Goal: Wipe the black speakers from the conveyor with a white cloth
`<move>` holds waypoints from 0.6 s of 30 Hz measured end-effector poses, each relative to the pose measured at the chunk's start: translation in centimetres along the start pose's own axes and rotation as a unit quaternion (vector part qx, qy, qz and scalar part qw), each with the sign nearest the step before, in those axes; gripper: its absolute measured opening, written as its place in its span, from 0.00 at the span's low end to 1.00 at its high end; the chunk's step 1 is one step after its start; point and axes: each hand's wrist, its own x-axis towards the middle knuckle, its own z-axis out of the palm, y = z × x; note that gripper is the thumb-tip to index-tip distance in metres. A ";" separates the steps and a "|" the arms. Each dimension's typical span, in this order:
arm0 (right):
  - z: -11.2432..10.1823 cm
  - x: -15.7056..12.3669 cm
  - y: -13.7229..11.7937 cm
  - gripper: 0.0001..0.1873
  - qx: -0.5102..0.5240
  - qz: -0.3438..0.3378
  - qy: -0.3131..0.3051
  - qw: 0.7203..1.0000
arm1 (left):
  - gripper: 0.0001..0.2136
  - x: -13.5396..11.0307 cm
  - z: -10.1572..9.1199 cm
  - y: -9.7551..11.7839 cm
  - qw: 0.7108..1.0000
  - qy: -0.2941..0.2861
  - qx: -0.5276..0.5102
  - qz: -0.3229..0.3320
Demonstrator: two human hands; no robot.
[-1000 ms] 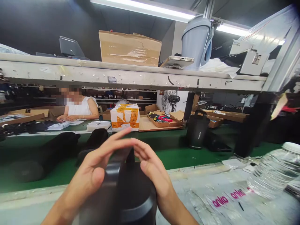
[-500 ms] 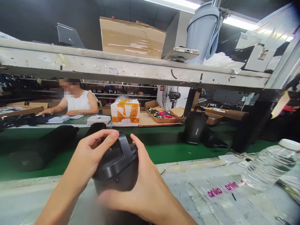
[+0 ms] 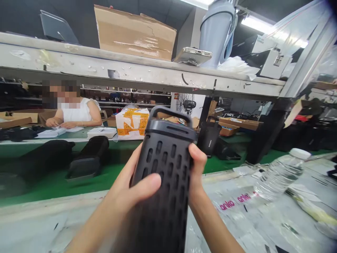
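Slotted black case [image 3: 171,198], one, with carry handle [image 3: 173,114] at its top: held up before me, leaning slightly, slotted face towards me, lower end out of view; whether its base touches the pale desk [image 3: 31,225] I cannot tell. Left fingers [image 3: 144,186]: closed about the left side, thumb across the slots, the others behind. Right fingers [image 3: 197,156]: closed on the upper right edge, just below the handle, the rest hidden. Step in hand, by my judgement: turning or steadying the case two-handed. Next move calls, I judge, for a firm grip on both sides and the handle left free. Nearby: second black case [image 3: 209,135], upright on the green surface [image 3: 126,154]; third black case [image 3: 89,151], lying there; clear bottle [image 3: 283,174], tilted, right.
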 end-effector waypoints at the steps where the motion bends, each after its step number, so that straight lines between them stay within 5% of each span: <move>1: -0.3 0.6 0.6 0.35 0.012 0.015 0.005 1.000 | 0.39 0.5 0.5 -0.3 1.000 0.018 0.000 -0.013; 5: -0.7 2.0 3.0 0.32 0.013 0.022 0.019 0.999 | 0.31 2.1 -0.2 -0.7 0.995 0.061 0.013 -0.077; 15: 1.1 0.4 2.3 0.38 -0.091 -0.050 -0.023 0.994 | 0.35 0.7 -1.8 1.5 0.999 0.019 0.038 -0.011; 18: 1.9 -0.3 1.6 0.34 -0.136 -0.062 -0.089 0.985 | 0.37 0.7 -2.0 2.0 0.998 0.044 0.039 0.007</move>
